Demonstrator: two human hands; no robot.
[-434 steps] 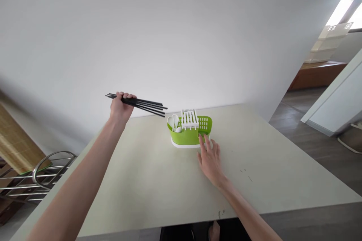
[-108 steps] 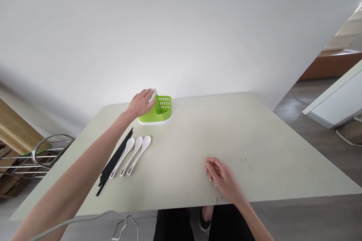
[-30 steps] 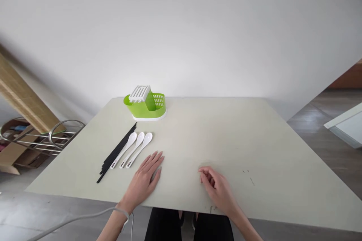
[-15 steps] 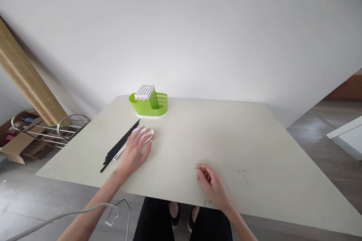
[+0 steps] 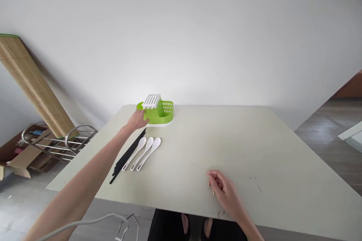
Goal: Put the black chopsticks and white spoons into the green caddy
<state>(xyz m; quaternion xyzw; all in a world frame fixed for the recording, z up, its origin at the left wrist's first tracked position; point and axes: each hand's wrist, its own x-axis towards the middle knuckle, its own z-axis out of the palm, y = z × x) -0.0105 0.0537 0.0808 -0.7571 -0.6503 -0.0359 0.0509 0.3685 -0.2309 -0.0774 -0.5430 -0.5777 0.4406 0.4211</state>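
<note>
At the back left of the table stands a green utensil holder (image 5: 155, 116) with a white slatted top and a white base. My left hand (image 5: 137, 119) is at its left end, fingers by the rim and thumb against the front, seemingly gripping it; the fingertips are partly hidden. Nearer me, three white spoons (image 5: 146, 152) lie side by side, bowls pointing away. Several black chopsticks (image 5: 128, 155) lie in a bundle to their left. My right hand (image 5: 224, 192) rests near the front edge, fingers loosely curled, with nothing seen in it.
The pale table (image 5: 198, 139) stands against a white wall. On the floor to the left are a metal rack (image 5: 63, 143), a cardboard box (image 5: 24, 162) and a leaning rolled mat (image 5: 36, 86). A grey cable (image 5: 93, 220) hangs in front of my left forearm.
My left hand has moved away from above the spoons to the holder's left end, uncovering the spoons. My right hand stays near the front edge. The whole view has shifted slightly.
</note>
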